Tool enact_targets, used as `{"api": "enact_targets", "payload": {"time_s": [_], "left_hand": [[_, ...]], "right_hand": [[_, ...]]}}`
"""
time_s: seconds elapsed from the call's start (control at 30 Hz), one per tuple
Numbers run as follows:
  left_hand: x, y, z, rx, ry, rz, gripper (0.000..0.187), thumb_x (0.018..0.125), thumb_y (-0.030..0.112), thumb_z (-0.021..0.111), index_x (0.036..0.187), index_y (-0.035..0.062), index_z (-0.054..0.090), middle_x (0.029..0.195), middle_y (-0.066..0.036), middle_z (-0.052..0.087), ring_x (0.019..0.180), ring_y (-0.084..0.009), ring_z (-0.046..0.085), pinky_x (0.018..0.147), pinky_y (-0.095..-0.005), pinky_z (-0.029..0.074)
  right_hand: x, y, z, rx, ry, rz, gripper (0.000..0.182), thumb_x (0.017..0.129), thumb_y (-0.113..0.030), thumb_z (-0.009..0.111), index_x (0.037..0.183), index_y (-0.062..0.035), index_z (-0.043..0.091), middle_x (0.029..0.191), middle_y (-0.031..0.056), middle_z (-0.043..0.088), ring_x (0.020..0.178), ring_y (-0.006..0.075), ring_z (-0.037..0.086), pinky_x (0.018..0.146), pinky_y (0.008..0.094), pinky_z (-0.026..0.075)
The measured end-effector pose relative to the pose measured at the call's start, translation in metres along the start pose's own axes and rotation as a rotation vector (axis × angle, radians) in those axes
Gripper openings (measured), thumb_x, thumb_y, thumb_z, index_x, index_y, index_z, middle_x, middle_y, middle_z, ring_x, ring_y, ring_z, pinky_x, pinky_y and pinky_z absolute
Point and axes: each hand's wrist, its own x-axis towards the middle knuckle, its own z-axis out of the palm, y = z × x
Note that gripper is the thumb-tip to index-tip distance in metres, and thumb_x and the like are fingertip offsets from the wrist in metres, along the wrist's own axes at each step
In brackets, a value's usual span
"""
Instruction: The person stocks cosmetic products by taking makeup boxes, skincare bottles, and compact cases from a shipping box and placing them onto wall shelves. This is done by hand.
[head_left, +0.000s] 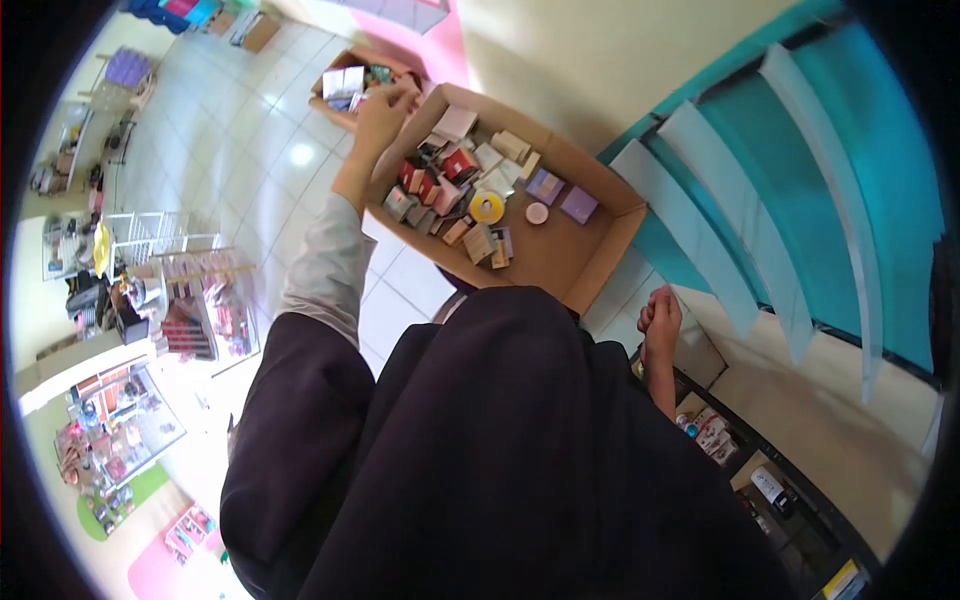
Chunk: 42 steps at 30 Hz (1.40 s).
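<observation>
My left hand (385, 112) reaches over the near edge of a small cardboard box (333, 112), its fingers bent close together above the box's right side; whether they hold anything is too small to tell. Beside it stands a larger open cardboard box (570, 265) with many small product boxes, a yellow roll (486, 207), a round pink item (537, 213) and two purple boxes (579, 205) inside. To the right of the large box, my right hand (660, 315) hangs with its fingers curled in, and nothing shows in it.
Teal wall panels with white curved slats (770, 200) rise at the right. Below them runs a dark shelf unit (790, 500) with goods. Display racks (205, 300) stand at the left on the white tiled floor (250, 130). Dark cloth covers my front.
</observation>
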Motion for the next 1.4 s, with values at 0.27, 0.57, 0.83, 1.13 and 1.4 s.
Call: {"api": "enact_targets", "payload": {"time_s": [0.27,0.57,0.83,1.13,1.4], "left_hand": [[-0.062,-0.162,0.061,0.147,0.01,-0.367,0.066,0.066,0.037,0.074,0.115,-0.002,0.051,0.111,-0.023,0.054,0.102,-0.0345,0.053,0.086,-0.0383,0.044],[-0.075,-0.197,0.121,0.56,-0.286,-0.432,0.117,0.051,0.047,0.08,0.139,0.0101,0.014,0.138,-0.022,0.025,0.123,-0.0377,0.033,0.093,-0.0455,0.039],[-0.068,-0.175,0.113,0.612,-0.283,-0.523,0.103,0.054,0.041,0.077,0.135,0.0096,0.023,0.117,-0.02,0.049,0.109,-0.039,0.047,0.088,-0.0431,0.043],[-0.076,-0.168,0.071,0.216,-0.124,-0.394,0.078,0.058,0.028,0.074,0.122,0.0046,0.036,0.091,-0.021,0.063,0.085,-0.0329,0.063,0.076,-0.0385,0.049],[-0.116,-0.036,0.075,-0.339,-0.374,-0.076,0.07,0.059,0.017,0.072,0.12,0.0041,0.041,0.107,-0.016,0.057,0.102,-0.0254,0.056,0.087,-0.0339,0.044]], "right_hand": [[0.026,0.028,0.078,-0.205,-0.092,-0.019,0.019,0.093,-0.02,0.047,0.107,-0.0061,0.049,0.07,-0.0029,0.042,0.059,0.0046,0.039,0.054,0.0196,0.034],[0.017,0.05,0.088,-0.215,0.0,0.113,0.018,0.091,-0.016,0.051,0.106,-0.0057,0.051,0.078,-0.0013,0.049,0.064,0.0055,0.045,0.056,0.02,0.039],[0.015,0.064,0.091,-0.215,0.019,0.117,0.019,0.09,-0.016,0.052,0.106,-0.0055,0.051,0.08,-0.0009,0.05,0.064,0.0058,0.045,0.057,0.0197,0.04],[0.018,0.054,0.111,-0.212,-0.009,0.124,0.02,0.089,-0.017,0.054,0.106,-0.006,0.052,0.082,-0.0012,0.051,0.065,0.0061,0.045,0.059,0.0201,0.04],[0.029,0.065,0.135,-0.047,-0.16,0.32,0.031,0.091,-0.029,0.052,0.111,-0.0056,0.052,0.093,0.0031,0.055,0.078,0.0112,0.054,0.071,0.024,0.047]]}}
